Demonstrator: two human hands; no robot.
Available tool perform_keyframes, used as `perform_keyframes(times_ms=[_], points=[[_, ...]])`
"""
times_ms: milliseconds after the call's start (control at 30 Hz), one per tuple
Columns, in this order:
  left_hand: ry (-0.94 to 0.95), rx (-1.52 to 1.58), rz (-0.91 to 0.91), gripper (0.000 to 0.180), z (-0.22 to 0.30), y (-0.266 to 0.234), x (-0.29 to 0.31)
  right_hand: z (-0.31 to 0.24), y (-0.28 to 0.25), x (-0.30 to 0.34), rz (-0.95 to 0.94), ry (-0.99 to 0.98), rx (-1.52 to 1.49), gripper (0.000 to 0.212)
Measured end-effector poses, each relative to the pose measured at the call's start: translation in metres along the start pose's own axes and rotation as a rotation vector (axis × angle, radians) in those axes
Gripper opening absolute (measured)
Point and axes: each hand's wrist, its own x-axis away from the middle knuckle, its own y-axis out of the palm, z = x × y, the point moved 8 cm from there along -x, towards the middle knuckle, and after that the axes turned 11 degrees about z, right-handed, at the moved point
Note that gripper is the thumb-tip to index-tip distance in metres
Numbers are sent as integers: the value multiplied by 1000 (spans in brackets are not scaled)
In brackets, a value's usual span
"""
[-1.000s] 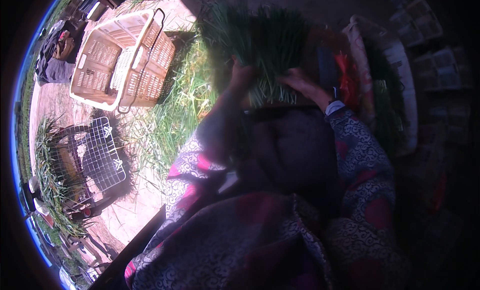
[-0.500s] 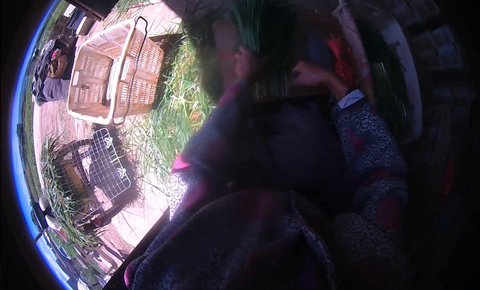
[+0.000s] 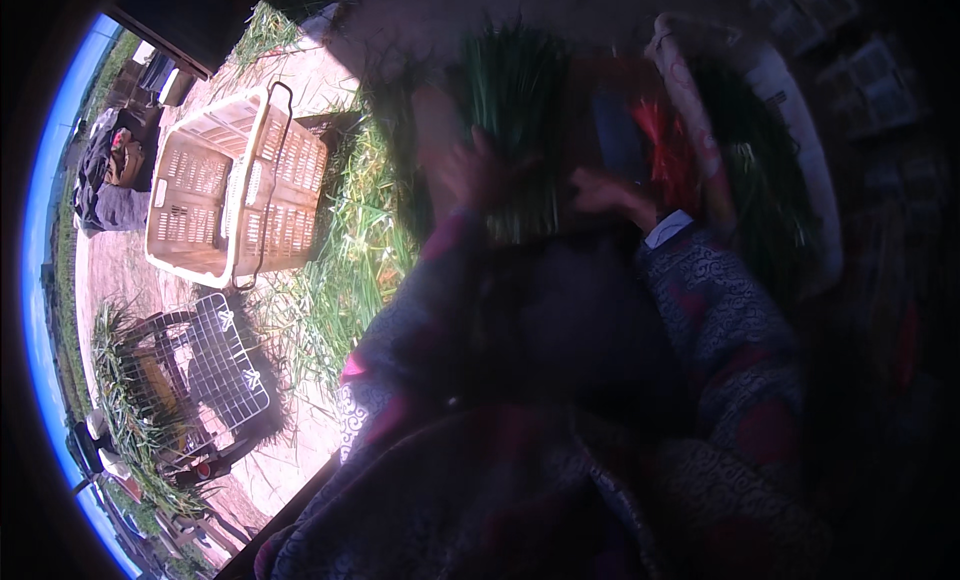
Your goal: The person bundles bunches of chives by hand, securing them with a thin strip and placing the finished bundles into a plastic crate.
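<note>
In the shade before me lies a bunch of long, thin green leaves like chives (image 3: 512,85), its pale lower ends toward my body. My left hand (image 3: 485,175) rests on the bunch from its left side, fingers apart and dim in the shadow. To the right of the bunch is my right hand (image 3: 605,193), its fingers bent together and pointing left. Whatever they may hold is too dark to make out. Just beyond the right hand sits a bundle of thin red strips (image 3: 665,150), with a blue item (image 3: 620,135) beside it.
At right stands a long pale container (image 3: 815,180) filled with more green leaves (image 3: 760,170). Loose leaves (image 3: 355,220) cover the ground at left. Beyond them are a cream plastic crate (image 3: 235,190) with a dark handle and a white wire rack (image 3: 230,365). Dark clothing (image 3: 110,185) lies farther left.
My right hand has moved slightly left and toward my body. My left hand has shifted lower along the bunch, its fingers now more spread. The whole view has tilted a little.
</note>
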Motion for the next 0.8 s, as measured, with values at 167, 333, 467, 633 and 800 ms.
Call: perform_keyframes(times_ms=[167, 333, 467, 633, 800], points=[[68, 64, 9, 131, 27, 26, 5, 14, 41, -23, -38, 261, 302, 42], [154, -49, 88, 121, 18, 13, -4, -95, 1, -18, 70, 60, 287, 30], [257, -157, 173, 111, 35, 24, 3, -54, -20, -1, 66, 91, 162, 36], [263, -146, 253, 109, 13, 22, -6, -92, -194, 76, 743, 40, 158, 45], [280, -101, 240, 112, 35, 25, 1, -24, -266, 284, 820, 746, 808, 92]])
